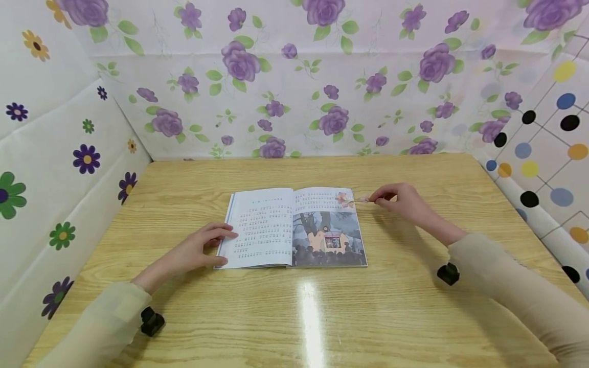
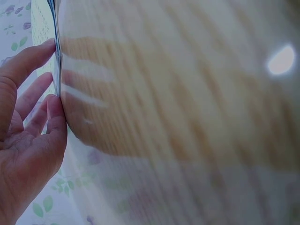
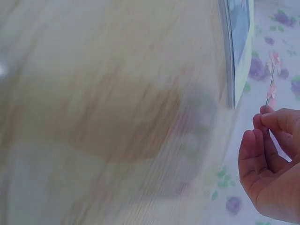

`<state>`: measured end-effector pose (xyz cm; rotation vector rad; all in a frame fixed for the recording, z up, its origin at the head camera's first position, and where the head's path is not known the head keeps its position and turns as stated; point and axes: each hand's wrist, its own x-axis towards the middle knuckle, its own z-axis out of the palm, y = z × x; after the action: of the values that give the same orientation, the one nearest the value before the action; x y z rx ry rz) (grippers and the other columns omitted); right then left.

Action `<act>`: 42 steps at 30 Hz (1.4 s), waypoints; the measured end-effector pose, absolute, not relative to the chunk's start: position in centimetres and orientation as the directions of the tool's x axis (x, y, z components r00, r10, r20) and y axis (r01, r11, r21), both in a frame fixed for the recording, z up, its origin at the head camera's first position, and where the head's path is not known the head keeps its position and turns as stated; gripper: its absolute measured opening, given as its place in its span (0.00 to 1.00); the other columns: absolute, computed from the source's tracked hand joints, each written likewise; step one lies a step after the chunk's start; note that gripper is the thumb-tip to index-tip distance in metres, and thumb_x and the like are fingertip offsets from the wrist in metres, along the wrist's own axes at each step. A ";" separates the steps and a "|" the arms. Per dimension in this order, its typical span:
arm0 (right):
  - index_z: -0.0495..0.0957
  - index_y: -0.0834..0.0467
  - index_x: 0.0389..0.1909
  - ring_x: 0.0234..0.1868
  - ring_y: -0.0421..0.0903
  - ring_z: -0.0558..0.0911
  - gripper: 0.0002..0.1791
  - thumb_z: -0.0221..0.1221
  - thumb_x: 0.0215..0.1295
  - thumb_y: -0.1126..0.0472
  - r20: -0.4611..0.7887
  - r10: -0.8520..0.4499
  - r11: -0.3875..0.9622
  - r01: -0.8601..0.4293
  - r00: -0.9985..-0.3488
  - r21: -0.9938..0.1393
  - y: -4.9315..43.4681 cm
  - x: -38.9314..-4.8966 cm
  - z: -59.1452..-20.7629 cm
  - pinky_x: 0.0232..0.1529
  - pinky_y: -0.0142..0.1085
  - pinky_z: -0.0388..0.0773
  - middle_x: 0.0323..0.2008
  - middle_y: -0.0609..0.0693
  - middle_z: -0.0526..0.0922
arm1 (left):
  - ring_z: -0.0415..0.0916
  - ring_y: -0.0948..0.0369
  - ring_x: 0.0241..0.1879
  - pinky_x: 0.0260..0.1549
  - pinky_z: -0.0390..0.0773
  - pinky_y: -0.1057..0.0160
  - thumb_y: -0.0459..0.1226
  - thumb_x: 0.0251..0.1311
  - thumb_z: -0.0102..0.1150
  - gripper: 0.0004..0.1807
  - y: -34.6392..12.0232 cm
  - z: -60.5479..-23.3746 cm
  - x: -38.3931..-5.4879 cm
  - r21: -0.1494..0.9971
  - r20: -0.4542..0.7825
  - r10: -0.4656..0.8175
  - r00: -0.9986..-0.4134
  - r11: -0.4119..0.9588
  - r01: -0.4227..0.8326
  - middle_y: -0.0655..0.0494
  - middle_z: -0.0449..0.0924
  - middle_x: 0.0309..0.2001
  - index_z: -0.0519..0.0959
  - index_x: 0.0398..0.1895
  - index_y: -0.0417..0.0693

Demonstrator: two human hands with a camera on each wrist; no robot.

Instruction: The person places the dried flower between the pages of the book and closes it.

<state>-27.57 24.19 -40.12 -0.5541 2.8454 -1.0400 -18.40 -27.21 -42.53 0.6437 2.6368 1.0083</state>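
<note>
An open book (image 1: 262, 225) lies flat, with text on its left page and a dark illustration with a stage-like shape on its right page. My left hand (image 1: 207, 245) rests at the book's left edge, fingertips on the page margin and thumb near the lower corner. In the left wrist view, relaxed fingers (image 2: 28, 61) touch the book's edge. My right hand (image 1: 402, 202) pinches a thin stem with pink flowers (image 1: 345, 200) between thumb and forefinger. The flower end overlaps the top of the right page. In the right wrist view, pink blossoms (image 3: 273, 61) rise above the pinching fingertips.
The book is on a glossy wooden table (image 1: 257, 317) with a bright light reflection near the front. A white sheet with purple flowers (image 1: 322, 76) hangs behind the table. Patterned sheets with daisies (image 1: 60, 235) and coloured dots (image 1: 543, 153) close off the sides.
</note>
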 end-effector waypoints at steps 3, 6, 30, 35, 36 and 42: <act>0.86 0.57 0.44 0.40 0.49 0.81 0.09 0.57 0.71 0.64 0.058 -0.376 0.693 -0.323 -0.925 -0.644 23.0 -27.3 -40.2 0.33 0.33 0.76 0.44 0.57 0.87 | 0.68 0.48 0.66 0.62 0.72 0.49 0.39 0.57 0.70 0.29 -27.2 -42.5 -18.4 0.680 -0.069 0.484 -0.872 0.663 0.314 0.46 0.65 0.70 0.76 0.63 0.48; 0.86 0.55 0.43 0.40 0.48 0.81 0.09 0.57 0.71 0.64 0.061 -0.404 0.683 -0.346 -0.913 -0.644 21.7 -27.1 -40.3 0.35 0.33 0.77 0.44 0.55 0.87 | 0.68 0.48 0.66 0.62 0.72 0.48 0.39 0.57 0.70 0.29 -27.2 -42.5 -18.4 0.680 -0.070 0.484 -0.872 0.663 0.314 0.46 0.65 0.70 0.76 0.63 0.48; 0.85 0.55 0.39 0.33 0.41 0.80 0.08 0.58 0.68 0.68 0.080 -0.522 0.634 -0.449 -0.849 -0.629 15.9 -26.1 -41.2 0.35 0.33 0.77 0.38 0.52 0.87 | 0.66 0.46 0.68 0.64 0.69 0.47 0.38 0.57 0.70 0.29 -27.2 -42.6 -18.4 0.696 -0.077 0.483 -0.872 0.653 0.300 0.45 0.64 0.70 0.75 0.64 0.46; 0.85 0.54 0.39 0.32 0.40 0.80 0.08 0.59 0.68 0.66 0.073 -0.529 0.626 -0.447 -0.846 -0.639 15.6 -26.0 -41.6 0.33 0.32 0.77 0.40 0.52 0.87 | 0.66 0.46 0.68 0.64 0.69 0.46 0.38 0.58 0.70 0.30 -27.1 -42.5 -18.4 0.697 -0.078 0.483 -0.872 0.652 0.299 0.45 0.63 0.71 0.75 0.64 0.46; 0.85 0.54 0.39 0.32 0.40 0.80 0.08 0.59 0.69 0.66 0.072 -0.528 0.624 -0.445 -0.846 -0.642 15.6 -25.9 -41.6 0.33 0.32 0.77 0.40 0.52 0.87 | 0.66 0.46 0.68 0.64 0.69 0.46 0.38 0.58 0.70 0.29 -27.1 -42.5 -18.4 0.697 -0.077 0.484 -0.872 0.652 0.300 0.45 0.63 0.71 0.75 0.64 0.46; 0.85 0.54 0.40 0.32 0.40 0.80 0.08 0.57 0.69 0.66 0.072 -0.525 0.621 -0.440 -0.848 -0.649 15.5 -25.9 -41.7 0.33 0.32 0.77 0.39 0.51 0.87 | 0.66 0.46 0.68 0.64 0.69 0.47 0.37 0.57 0.70 0.29 -27.1 -42.4 -18.3 0.694 -0.079 0.480 -0.874 0.656 0.298 0.45 0.64 0.71 0.75 0.64 0.46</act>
<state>-25.90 15.49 -41.72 -0.8114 2.7150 -1.0353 -18.34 -27.10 -42.37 0.6278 2.6190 1.0302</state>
